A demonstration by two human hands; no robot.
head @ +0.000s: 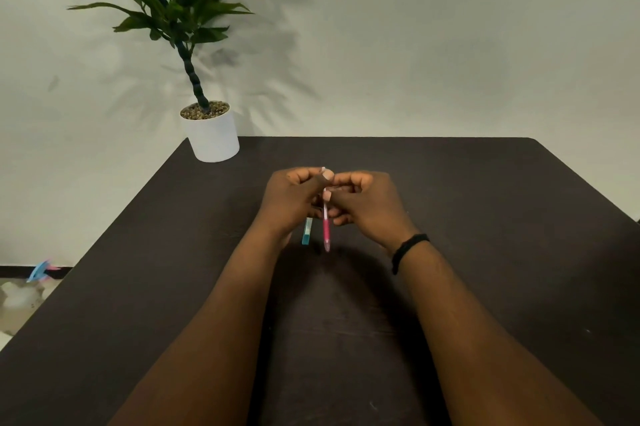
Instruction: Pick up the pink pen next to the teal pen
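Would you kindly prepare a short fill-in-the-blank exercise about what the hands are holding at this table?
1. The left hand and right hand meet above a dark ____.
2. Between them hangs a pen whose barrel is ____ in colour.
3. Beside it, below the left hand, a ____ pen piece shows.
4. The potted plant stands in a ____ pot at the far left corner.

Missing words: table; pink; blue; white

The pink pen looks like glossy, see-through plastic — the teal piece perhaps the same. The table is dark, matt wood grain; the pot — smooth, white.
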